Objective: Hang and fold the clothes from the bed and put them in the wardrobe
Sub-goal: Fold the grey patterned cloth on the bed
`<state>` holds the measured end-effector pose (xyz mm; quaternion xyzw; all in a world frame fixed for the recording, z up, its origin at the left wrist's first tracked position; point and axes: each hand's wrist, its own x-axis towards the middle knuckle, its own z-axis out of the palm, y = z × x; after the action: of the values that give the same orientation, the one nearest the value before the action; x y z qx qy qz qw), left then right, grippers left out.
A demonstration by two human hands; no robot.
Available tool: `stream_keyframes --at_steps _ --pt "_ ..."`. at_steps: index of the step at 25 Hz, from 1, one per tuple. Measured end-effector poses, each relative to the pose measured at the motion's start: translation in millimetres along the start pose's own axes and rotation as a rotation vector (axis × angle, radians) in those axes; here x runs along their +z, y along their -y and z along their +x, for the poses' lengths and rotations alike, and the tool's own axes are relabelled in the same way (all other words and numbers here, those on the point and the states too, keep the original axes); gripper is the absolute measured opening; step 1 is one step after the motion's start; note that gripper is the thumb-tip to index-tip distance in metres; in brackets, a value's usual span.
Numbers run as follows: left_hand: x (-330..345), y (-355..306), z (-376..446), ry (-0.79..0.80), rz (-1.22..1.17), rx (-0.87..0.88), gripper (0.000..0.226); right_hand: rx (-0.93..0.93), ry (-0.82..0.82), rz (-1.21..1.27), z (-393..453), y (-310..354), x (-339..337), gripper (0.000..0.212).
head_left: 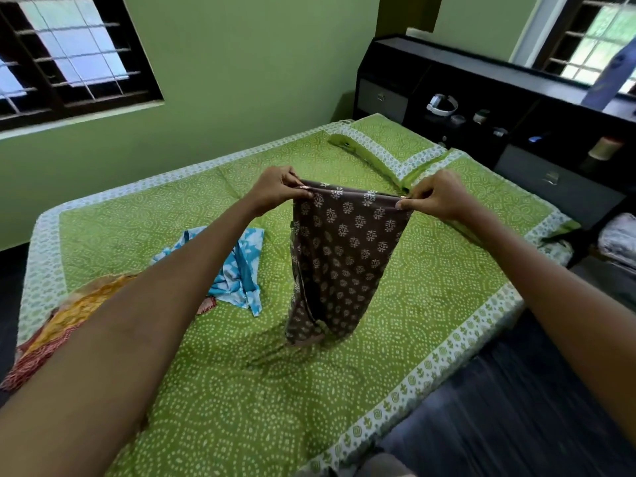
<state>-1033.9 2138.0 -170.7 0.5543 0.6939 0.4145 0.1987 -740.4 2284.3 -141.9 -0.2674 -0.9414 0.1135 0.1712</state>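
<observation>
Both hands (282,187) (437,196) pinching brown printed garment (344,256) by its top edge, orange cloth (69,315) half-hidden behind left forearm.

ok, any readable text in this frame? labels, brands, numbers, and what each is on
None readable.
Brown printed garment, held up by the left hand and right hand: floral motifs only, no lettering.
Blue and white garment and green bedsheet: patterns only.
Small items on the headboard shelf: any labels too small and blurred to read.
</observation>
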Motion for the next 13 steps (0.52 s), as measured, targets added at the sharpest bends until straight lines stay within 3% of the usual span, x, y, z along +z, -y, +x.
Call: stream_keyframes --at_steps 4,7,11,13 --pt "16.2 -0.3 31.9 0.032 -0.084 -0.004 0.023 0.042 0.036 -0.032 20.8 -39.0 -2.3 0.024" --pt "32.4 -1.6 74.9 0.091 -0.126 -0.037 0.012 0.149 0.018 0.089 45.0 -83.9 -2.5 0.021" --pt "63.4 9.4 139.6 0.084 -0.155 -0.100 0.013 0.207 0.052 0.160 87.5 -144.6 0.7 0.017" --pt "85.8 15.3 180.5 0.057 -0.142 -0.129 0.029 0.248 0.078 0.136 110.3 -178.4 4.4 0.017"
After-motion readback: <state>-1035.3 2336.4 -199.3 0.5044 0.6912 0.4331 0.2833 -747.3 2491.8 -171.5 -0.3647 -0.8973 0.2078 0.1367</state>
